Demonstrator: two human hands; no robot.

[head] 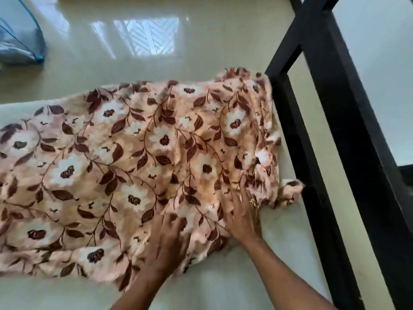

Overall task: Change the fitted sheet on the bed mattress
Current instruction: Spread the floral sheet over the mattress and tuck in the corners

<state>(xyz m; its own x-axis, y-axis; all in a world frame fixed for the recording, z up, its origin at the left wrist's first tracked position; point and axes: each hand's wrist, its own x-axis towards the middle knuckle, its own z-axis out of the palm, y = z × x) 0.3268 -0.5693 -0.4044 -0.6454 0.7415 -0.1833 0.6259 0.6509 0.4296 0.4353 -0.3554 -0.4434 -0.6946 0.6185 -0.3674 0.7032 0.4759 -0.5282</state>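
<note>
A bare cream mattress (283, 238) is filling the lower view, and the floral fitted sheet (134, 153) is lying rumpled across it from 9 o'clock to 3 o'clock, its bunched end touching the black bed frame (330, 121). A blue bundle (20, 41) is sitting on the glossy floor (201, 68) at 10 o'clock. Near 6 o'clock the left hand (167, 238) and right hand (242, 215) are pressing on the sheet, each grip spread flat. A ring (253, 202) is showing on the right hand.

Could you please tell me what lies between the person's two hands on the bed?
In the head view, only the peach floral fitted sheet lies between the left hand and right hand; both rest on it.
</note>
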